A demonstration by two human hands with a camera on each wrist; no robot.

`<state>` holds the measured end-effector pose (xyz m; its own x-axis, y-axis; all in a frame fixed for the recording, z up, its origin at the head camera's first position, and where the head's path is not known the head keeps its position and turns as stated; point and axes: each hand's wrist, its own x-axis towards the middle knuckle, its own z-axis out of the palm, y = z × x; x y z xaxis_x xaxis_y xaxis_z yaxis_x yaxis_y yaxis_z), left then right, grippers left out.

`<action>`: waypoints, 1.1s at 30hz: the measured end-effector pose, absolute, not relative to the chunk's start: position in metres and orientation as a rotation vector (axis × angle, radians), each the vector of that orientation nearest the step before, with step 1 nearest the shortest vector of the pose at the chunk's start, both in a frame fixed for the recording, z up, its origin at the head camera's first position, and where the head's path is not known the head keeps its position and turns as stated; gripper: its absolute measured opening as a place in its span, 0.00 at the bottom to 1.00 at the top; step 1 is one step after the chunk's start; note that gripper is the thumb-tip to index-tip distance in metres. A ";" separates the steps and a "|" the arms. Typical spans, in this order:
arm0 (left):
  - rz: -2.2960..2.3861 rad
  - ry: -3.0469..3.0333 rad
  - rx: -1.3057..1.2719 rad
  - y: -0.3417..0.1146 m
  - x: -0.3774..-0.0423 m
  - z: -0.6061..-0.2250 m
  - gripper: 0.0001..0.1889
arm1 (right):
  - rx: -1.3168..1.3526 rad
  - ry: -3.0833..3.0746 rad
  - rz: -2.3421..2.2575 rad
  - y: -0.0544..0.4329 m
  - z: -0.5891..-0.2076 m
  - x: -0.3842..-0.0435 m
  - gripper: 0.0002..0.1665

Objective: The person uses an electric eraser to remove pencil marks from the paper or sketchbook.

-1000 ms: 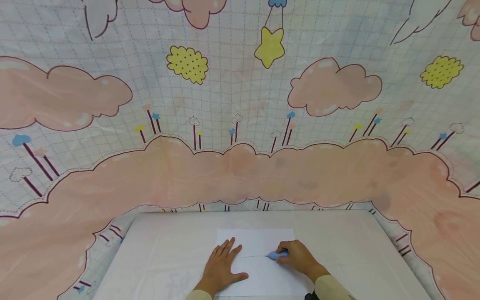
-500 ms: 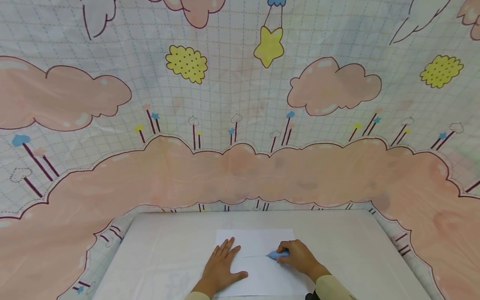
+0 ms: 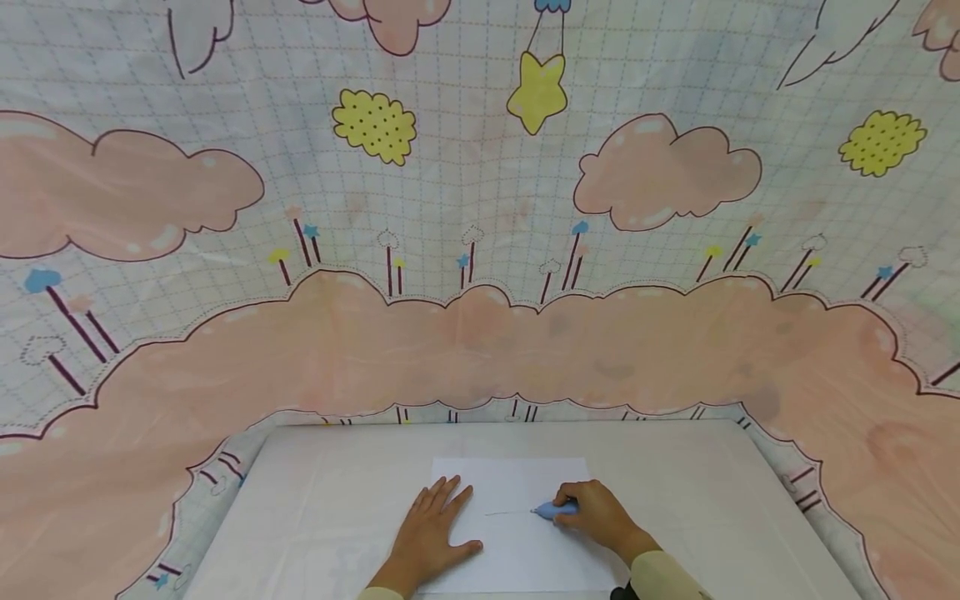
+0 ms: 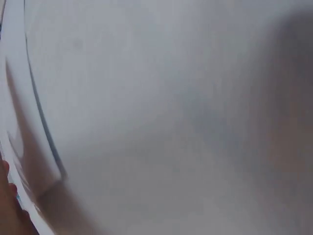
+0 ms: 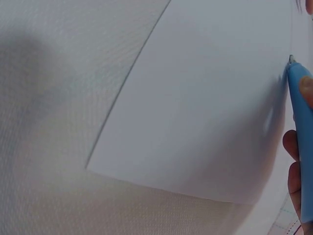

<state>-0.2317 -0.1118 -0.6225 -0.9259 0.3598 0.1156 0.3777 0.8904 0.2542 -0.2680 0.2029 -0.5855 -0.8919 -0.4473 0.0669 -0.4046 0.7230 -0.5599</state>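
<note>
A white sheet of paper [image 3: 517, 558] lies on the table, with a thin, nearly level line [image 3: 506, 513] across its middle. My left hand [image 3: 429, 533] rests over the sheet's left side, fingers straight and thumb spread to the right. Only a few of its fingers [image 4: 11, 196] show at the lower left of the left wrist view. On the right, my right hand [image 3: 600, 517] grips a thick blue utility knife [image 3: 553, 510], its small metal tip pointing left at the line's right end. The right wrist view shows the knife [image 5: 301, 127] close up, fingers around its body.
The pale-covered table [image 3: 330, 475] spreads out around the sheet. Behind it hangs a cloth [image 3: 480, 350] printed with clouds and stars. A small black object [image 3: 621, 593] shows by the right sleeve at the bottom edge.
My left hand has slid slightly left along the sheet, away from the line. My right hand and the knife stay nearly in place, the tip by the line's right end.
</note>
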 end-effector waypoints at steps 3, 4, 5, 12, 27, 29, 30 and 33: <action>-0.411 -3.017 -0.587 -0.118 -0.230 -0.622 0.48 | -0.696 2.846 -0.906 0.203 -0.586 -0.267 0.08; -0.410 -3.027 -0.594 -0.120 -0.230 -0.622 0.48 | -0.691 2.845 -0.908 0.203 -0.586 -0.267 0.08; -0.411 -3.034 -0.599 -0.121 -0.230 -0.622 0.48 | -0.686 2.843 -0.913 0.203 -0.586 -0.267 0.08; -0.373 -3.048 -0.614 -0.123 -0.231 -0.621 0.49 | -0.676 2.837 -0.937 0.202 -0.587 -0.265 0.08; -0.409 -3.057 -0.576 -0.121 -0.230 -0.618 0.50 | -0.690 2.836 -0.958 0.192 -0.588 -0.264 0.08; -0.403 -3.042 -0.579 -0.121 -0.230 -0.619 0.51 | -0.691 2.839 -0.953 0.191 -0.588 -0.264 0.08; -0.402 -3.034 -0.579 -0.121 -0.230 -0.619 0.51 | -0.693 2.837 -0.957 0.190 -0.588 -0.264 0.08; -0.376 -3.029 -0.584 -0.122 -0.231 -0.621 0.51 | -0.697 2.831 -0.965 0.187 -0.587 -0.264 0.08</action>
<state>-0.2305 -0.1224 -0.6209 -0.9288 0.3620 0.0787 0.3703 0.9002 0.2293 -0.2635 0.1873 -0.5870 -0.8946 -0.4401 0.0772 -0.3957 0.6999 -0.5946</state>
